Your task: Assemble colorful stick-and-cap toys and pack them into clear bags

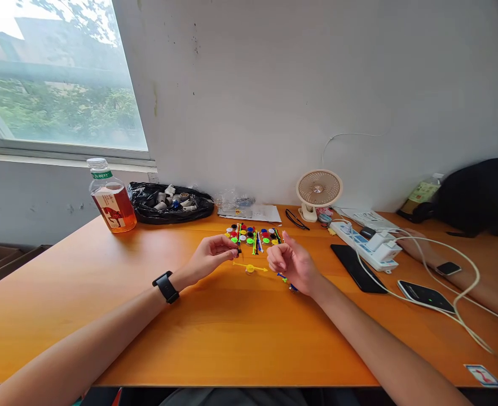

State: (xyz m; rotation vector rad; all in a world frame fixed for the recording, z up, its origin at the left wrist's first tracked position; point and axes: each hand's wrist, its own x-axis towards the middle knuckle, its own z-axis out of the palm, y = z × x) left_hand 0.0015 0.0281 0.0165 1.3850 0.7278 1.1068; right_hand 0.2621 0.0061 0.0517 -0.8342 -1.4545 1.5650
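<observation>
My left hand (212, 256), with a black watch on its wrist, pinches a small dark piece at its fingertips over the orange table (215, 332). Facing it a short way off is my right hand (291, 262), fingers loosely curled, nothing visible in them. Between the two hands lies a yellow stick with a yellow disc (250, 268). A blue piece (283, 277) peeks out under my right hand. Just beyond, a cluster of small coloured discs and sticks (254, 235) is laid out on the table.
A bottle of amber drink (112, 197) and a black bag of small parts (170, 202) stand at the back left. A small fan (318, 192), power strip (365, 242), two phones (354, 259) and white cables fill the right. Another person's arm (455, 276) rests at the far right.
</observation>
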